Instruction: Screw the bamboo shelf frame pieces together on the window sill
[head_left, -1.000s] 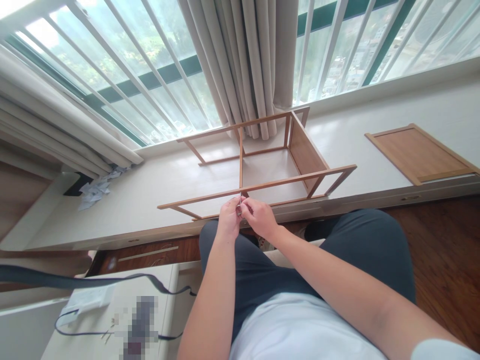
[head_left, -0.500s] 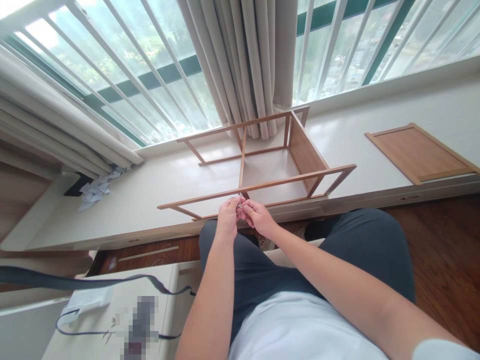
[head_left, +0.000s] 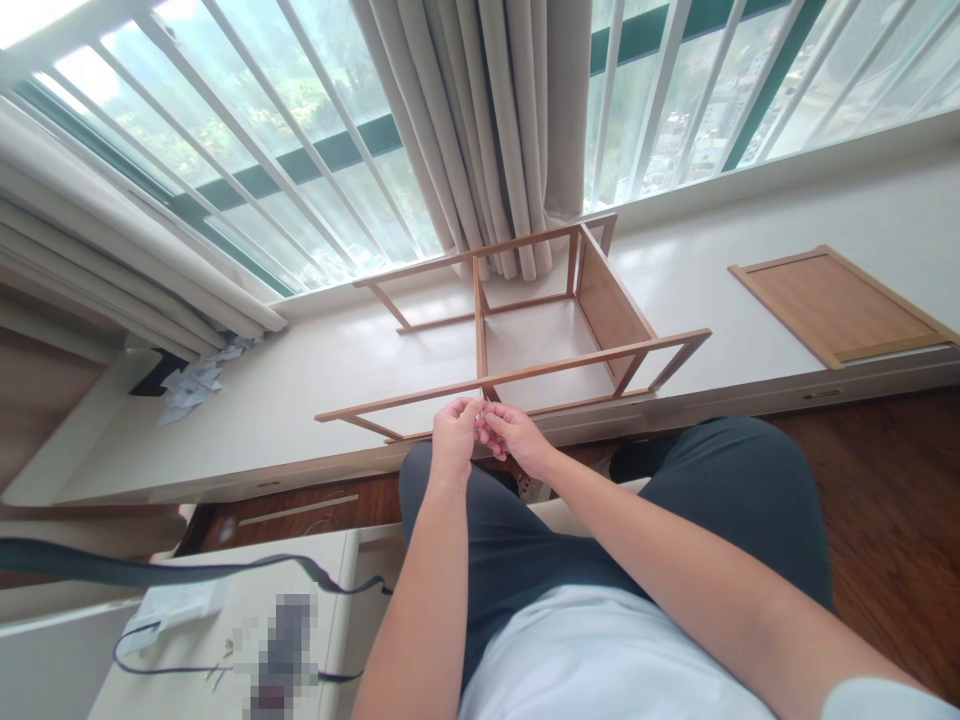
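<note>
A wooden frame (head_left: 525, 372) of thin slats lies on its side on the white window ledge (head_left: 285, 400), with a solid panel at its right end. My left hand (head_left: 452, 442) and my right hand (head_left: 510, 437) meet just below the frame's near rail, above my lap. Their fingertips pinch a small metal piece (head_left: 478, 408) between them, right at the joint where an upright slat meets the rail. What exactly the piece is cannot be made out.
A separate wooden panel (head_left: 840, 305) lies on the ledge at the right. Crumpled white wrappers (head_left: 196, 380) sit at the ledge's left end. Curtains (head_left: 495, 130) hang behind the frame. A white surface at lower left carries a cable (head_left: 180, 668) and small screws (head_left: 217, 672).
Both hands have shifted slightly up and toward the frame's near rail, fingers still working the small piece. The frame's middle upright slat looks shifted a little to the left.
</note>
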